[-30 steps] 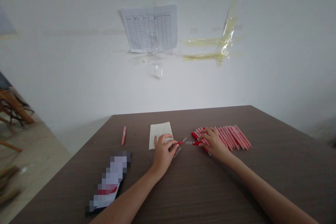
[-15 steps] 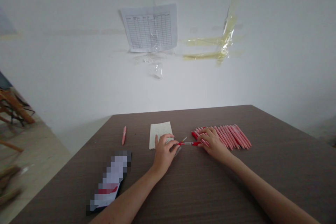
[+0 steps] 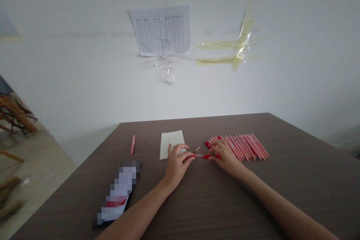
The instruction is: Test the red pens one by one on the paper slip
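Observation:
My left hand (image 3: 176, 160) and my right hand (image 3: 225, 154) meet over the brown table (image 3: 213, 202). Between them they pinch a thin red and clear pen part (image 3: 200, 156), each hand on one end. A small loose piece (image 3: 196, 149) lies just behind it. My right hand lies against the left end of a row of several pink pens (image 3: 242, 146). Under my left fingers is a small sheet of white paper (image 3: 170, 142).
A single pink pen (image 3: 132, 144) lies apart at the left. A blurred-out flat object (image 3: 119, 192) sits at the near left of the table. A printed form (image 3: 161, 30) and yellowed tape (image 3: 234, 47) hang on the white wall. Wooden chairs (image 3: 11, 118) stand at far left.
My two hands have drawn closer together, and the red pen parts between them now sit end to end as one short piece. The pen row has not moved.

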`<state>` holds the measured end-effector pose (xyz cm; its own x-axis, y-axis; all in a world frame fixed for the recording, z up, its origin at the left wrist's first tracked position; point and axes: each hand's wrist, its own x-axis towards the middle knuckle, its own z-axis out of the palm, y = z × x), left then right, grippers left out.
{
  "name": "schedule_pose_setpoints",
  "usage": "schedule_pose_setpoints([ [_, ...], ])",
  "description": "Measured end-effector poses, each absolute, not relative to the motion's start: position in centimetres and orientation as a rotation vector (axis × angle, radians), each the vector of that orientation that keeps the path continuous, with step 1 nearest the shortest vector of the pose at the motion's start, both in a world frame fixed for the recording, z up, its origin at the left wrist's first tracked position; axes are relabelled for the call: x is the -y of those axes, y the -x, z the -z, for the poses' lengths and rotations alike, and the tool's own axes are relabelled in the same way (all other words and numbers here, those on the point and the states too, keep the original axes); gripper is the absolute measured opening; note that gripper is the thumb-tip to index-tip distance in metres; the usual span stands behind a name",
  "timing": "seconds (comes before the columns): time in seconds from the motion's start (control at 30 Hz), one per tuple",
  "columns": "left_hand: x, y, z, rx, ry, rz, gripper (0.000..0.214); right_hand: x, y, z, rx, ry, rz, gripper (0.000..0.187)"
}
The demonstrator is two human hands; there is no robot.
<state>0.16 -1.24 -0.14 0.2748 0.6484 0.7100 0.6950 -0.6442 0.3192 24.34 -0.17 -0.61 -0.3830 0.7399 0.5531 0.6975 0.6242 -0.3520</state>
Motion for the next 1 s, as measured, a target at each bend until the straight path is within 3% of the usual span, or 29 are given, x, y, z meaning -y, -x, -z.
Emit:
schedule_pose_setpoints([
  [0.23,1.3,-0.2,0.2,1.359,2.437,1.319,0.028,0.0,-24.1,0.8,2.072,1.139,-0.211,0.001],
  [0.63,1.5,0.0,-0.1,1.488,2.411,1.211,0.018,-2.7,-26.1,2.4,1.701,1.133,-0.442,0.021],
  [1.0,1.6,0.2,0.1,1.564,2.428,1.135,0.013,-1.4,-25.8,1.6,1.903,1.258,-0.189,0.012],
])
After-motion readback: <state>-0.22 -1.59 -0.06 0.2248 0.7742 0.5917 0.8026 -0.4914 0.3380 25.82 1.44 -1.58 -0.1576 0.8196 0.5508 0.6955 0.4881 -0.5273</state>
